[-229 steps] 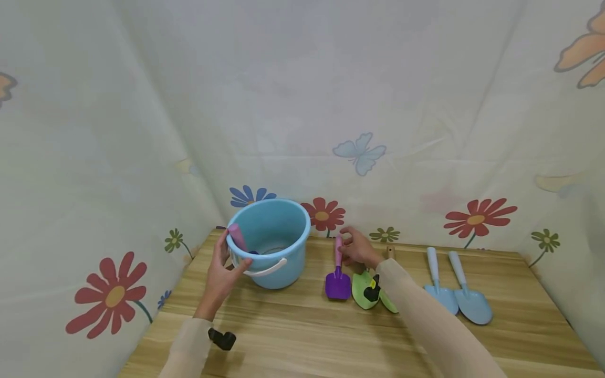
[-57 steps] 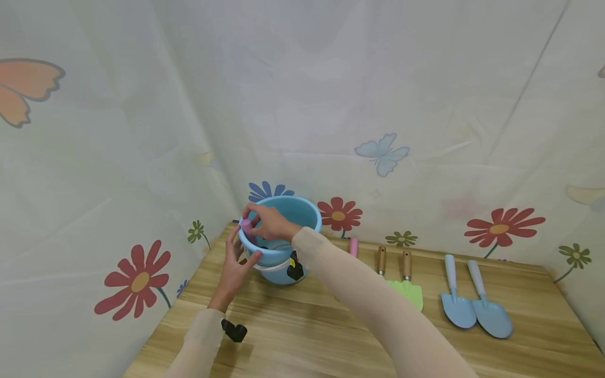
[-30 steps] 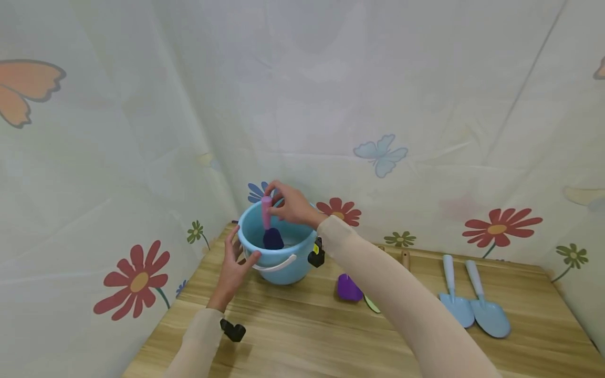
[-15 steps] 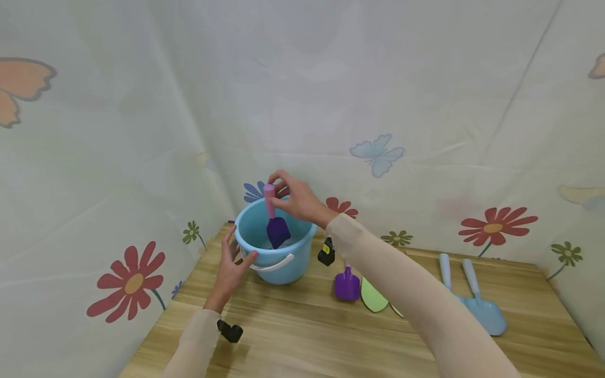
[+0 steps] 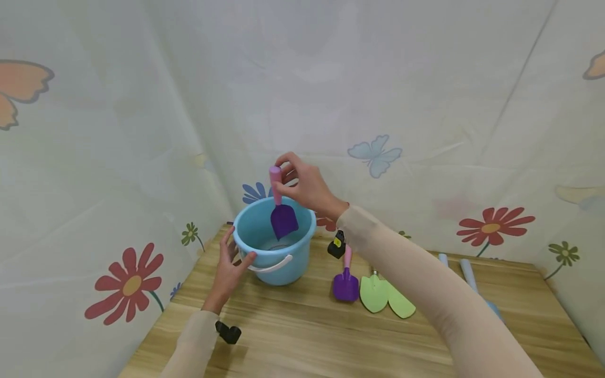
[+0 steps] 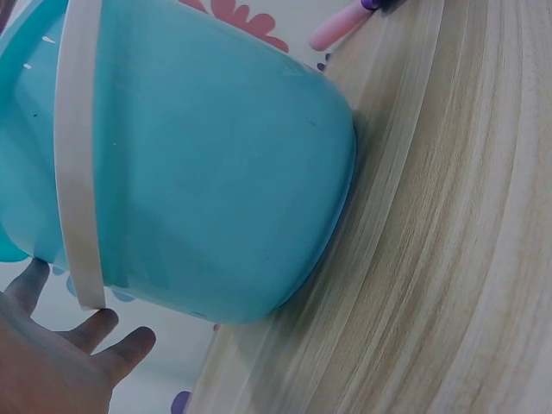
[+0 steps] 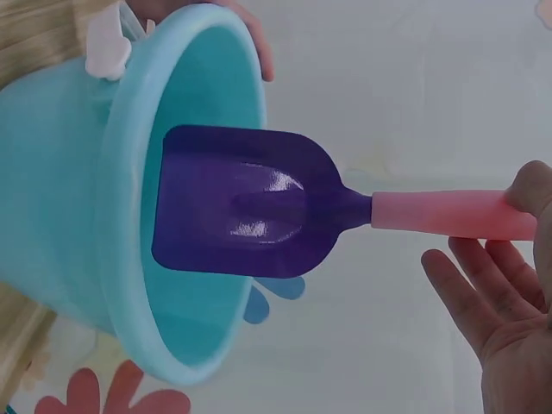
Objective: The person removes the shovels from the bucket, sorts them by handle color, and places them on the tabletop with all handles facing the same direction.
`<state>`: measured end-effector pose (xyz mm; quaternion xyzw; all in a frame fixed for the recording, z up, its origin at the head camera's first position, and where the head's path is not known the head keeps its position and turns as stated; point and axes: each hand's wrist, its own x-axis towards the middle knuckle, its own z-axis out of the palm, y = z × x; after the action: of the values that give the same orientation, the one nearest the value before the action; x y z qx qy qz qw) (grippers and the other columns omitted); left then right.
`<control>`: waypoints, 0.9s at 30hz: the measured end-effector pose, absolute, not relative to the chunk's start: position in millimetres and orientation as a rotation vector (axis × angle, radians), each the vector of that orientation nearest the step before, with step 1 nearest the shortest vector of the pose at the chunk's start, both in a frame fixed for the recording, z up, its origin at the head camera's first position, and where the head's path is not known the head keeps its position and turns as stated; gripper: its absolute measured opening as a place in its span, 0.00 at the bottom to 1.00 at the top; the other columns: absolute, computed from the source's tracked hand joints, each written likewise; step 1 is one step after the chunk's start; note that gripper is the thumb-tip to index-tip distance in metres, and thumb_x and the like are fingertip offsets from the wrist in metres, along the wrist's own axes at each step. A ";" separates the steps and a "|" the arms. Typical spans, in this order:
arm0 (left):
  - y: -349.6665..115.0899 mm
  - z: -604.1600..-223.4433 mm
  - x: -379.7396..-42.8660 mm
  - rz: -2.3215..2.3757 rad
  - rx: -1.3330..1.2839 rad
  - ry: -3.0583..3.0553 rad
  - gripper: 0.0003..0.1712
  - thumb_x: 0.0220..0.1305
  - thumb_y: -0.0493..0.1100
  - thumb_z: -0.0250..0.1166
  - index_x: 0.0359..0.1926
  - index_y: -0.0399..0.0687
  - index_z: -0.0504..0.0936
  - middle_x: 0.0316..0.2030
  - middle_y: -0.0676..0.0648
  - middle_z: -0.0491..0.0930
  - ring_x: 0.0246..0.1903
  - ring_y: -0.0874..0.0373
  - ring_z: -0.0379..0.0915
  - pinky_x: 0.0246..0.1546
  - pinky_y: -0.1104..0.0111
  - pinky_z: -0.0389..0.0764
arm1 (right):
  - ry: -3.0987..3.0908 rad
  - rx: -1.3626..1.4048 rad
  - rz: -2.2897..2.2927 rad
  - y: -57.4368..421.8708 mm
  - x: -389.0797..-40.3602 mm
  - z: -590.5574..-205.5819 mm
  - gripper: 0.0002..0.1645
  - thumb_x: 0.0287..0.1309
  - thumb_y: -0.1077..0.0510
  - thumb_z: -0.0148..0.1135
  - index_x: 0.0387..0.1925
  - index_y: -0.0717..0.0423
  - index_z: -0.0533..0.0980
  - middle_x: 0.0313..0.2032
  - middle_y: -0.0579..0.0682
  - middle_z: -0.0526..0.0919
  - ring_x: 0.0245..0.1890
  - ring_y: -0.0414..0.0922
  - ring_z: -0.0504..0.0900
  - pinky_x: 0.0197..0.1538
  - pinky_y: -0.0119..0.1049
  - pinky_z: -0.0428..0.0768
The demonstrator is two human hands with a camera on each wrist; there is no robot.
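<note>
My right hand [image 5: 309, 186] pinches the pink handle of a toy shovel [image 5: 283, 219], purple blade pointing down into the mouth of the light blue bucket [image 5: 285, 272]. In the right wrist view the blade [image 7: 246, 203] overlaps the bucket's opening, and the handle [image 7: 440, 213] lies between thumb and fingers. My left hand [image 5: 229, 270] grips the bucket's near left rim, thumb in front and fingers round the side. Its fingertips [image 6: 128, 349] show beside the white bucket handle [image 6: 79, 164] in the left wrist view. The bucket stands upright on the table.
A second pink-handled purple shovel [image 5: 346, 286] lies right of the bucket. Beside it are two green trowels [image 5: 374, 294], their handles hidden by my right sleeve. Two light blue trowels [image 5: 468, 273] lie farther right, partly covered. A printed cloth [image 5: 402, 105] hangs behind the wooden table [image 5: 293, 336].
Earlier the shovel stood inside the bucket at its left rim. My right hand took its handle and has lifted it up and to the right. My left hand has stayed on the rim.
</note>
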<state>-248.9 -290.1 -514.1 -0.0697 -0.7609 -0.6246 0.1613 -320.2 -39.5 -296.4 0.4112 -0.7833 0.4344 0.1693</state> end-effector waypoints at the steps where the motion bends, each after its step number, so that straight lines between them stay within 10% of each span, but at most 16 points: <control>1: -290.1 -514.1 -249.1 -1.783 -0.203 -2.175 0.52 0.69 0.46 0.69 0.80 0.72 0.45 0.80 0.41 0.51 0.76 0.36 0.50 0.66 0.32 0.61 | -2.216 1.172 1.227 -37.3 -320.9 -294.6 0.23 0.64 0.60 0.70 0.57 0.52 0.70 0.46 0.53 0.87 0.43 0.44 0.87 0.44 0.32 0.86; 27: -289.4 -515.1 -254.7 -1.759 -0.191 -2.205 0.51 0.69 0.47 0.69 0.80 0.75 0.45 0.80 0.42 0.51 0.76 0.35 0.51 0.65 0.33 0.64 | -2.074 1.022 1.205 26.2 -337.2 -258.7 0.22 0.63 0.61 0.70 0.56 0.54 0.72 0.39 0.53 0.87 0.36 0.45 0.87 0.48 0.54 0.85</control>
<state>-254.7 -289.4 -515.1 -0.0667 -0.7703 -0.6145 0.1568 -337.2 26.2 -258.7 0.3780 -0.7673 0.4457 0.2640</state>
